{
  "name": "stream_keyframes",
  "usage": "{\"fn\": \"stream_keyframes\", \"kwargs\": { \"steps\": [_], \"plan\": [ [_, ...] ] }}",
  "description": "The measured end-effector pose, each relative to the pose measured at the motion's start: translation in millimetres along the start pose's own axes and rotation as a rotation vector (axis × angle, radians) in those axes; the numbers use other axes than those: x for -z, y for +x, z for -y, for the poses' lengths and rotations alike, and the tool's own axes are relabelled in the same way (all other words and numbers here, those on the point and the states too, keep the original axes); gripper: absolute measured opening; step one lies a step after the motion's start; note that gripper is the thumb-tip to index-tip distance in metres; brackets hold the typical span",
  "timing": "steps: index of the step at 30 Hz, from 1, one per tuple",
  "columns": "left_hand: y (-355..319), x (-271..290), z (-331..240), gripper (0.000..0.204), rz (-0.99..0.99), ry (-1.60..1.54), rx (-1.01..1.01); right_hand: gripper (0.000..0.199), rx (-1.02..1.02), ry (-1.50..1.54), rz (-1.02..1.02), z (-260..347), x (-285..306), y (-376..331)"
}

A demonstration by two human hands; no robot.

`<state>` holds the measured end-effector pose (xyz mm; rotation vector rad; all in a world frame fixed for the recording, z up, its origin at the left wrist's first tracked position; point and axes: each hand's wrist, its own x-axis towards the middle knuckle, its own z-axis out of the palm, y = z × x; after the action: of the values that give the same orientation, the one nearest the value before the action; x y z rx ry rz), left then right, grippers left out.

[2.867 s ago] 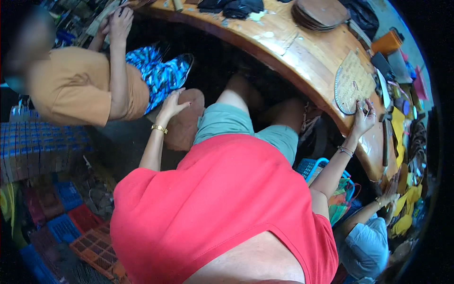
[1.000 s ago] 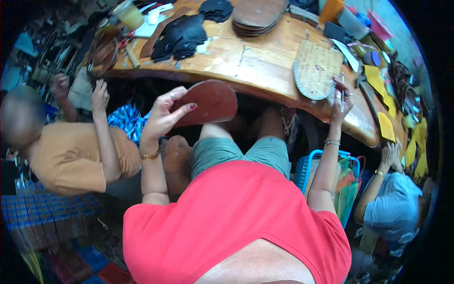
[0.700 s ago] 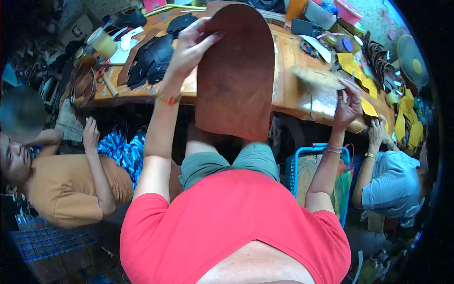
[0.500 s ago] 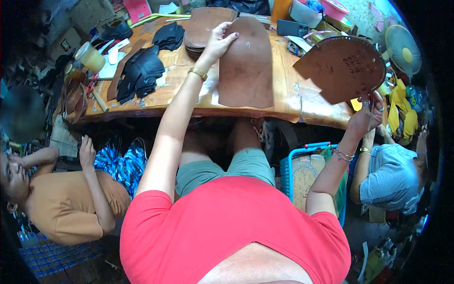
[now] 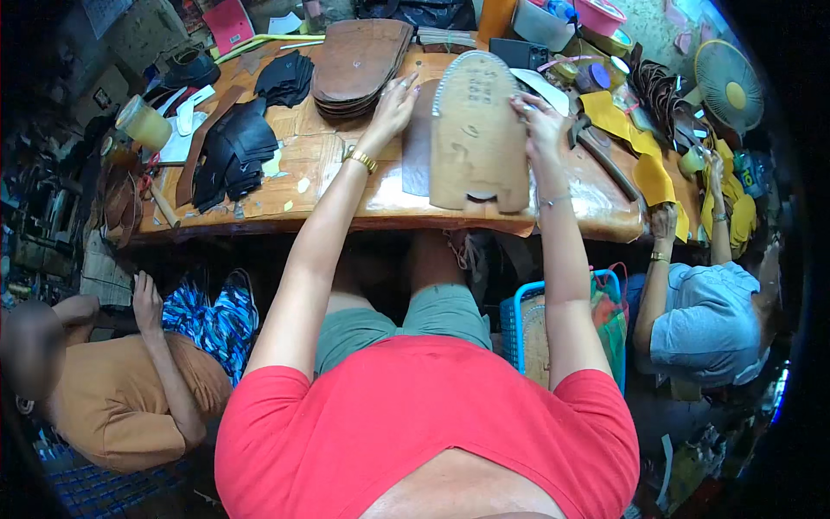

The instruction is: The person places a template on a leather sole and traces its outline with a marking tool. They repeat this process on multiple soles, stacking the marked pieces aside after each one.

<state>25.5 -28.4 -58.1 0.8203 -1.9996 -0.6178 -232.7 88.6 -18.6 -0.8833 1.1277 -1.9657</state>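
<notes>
A tan, round-topped template (image 5: 475,156) lies over a brown leather piece (image 5: 417,143), which shows only along its left side. Holes run along the template's curved edge, and a small slot is cut near its bottom. My right hand (image 5: 543,125) grips the template's upper right edge, thumb and fingertips on its face. At the upper left of the brown piece is my left hand (image 5: 396,111), its fingers stretched out and apart, touching or very near the leather. Just beyond it stands a stack of similar brown leather pieces (image 5: 359,60).
Black leather pieces (image 5: 238,151) lie to the left. A hammer (image 5: 605,160) and yellow pieces (image 5: 653,177) are at right, near a co-worker's hands (image 5: 664,221). A fan (image 5: 729,86) stands far right. Below the table edge sits a blue basket (image 5: 519,320). Another person (image 5: 130,389) is at left.
My right hand has brought the template in from the right and over the brown leather, its tan face now up. My left hand has moved slightly down and left, its fingers loosening from the leather's edge.
</notes>
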Motion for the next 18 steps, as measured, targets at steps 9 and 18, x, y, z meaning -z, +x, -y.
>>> {"fn": "stream_keyframes", "kwargs": {
  "steps": [9, 18],
  "plan": [
    [-67, 40, -40, 0.078, 0.122, 0.033, 0.211, 0.039, 0.375, -0.927, 0.085, -53, -33, 13],
    [-95, 38, -72, 0.109, 0.145, 0.199, 0.166, 0.036, 0.188, -0.921, 0.228, -13, 2, -67]
  ]
}}
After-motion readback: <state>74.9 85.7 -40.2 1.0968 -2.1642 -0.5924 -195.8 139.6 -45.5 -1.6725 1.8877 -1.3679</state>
